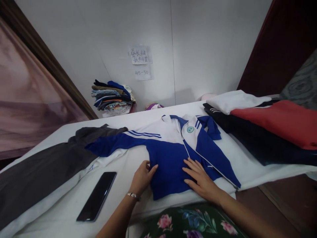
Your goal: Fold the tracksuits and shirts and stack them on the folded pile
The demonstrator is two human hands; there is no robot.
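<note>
Jacket lies under the spread right hand, pinched at one side by the left hand.

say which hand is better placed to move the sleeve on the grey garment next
Left, probably: the left hand is at the side of the jacket, nearer that sleeve; the right hand lies on it, farther away.

We wear a dark green garment – printed with pink flowers, a purple bloom and blue-green leaves – and a silvery band around our left wrist.
</note>
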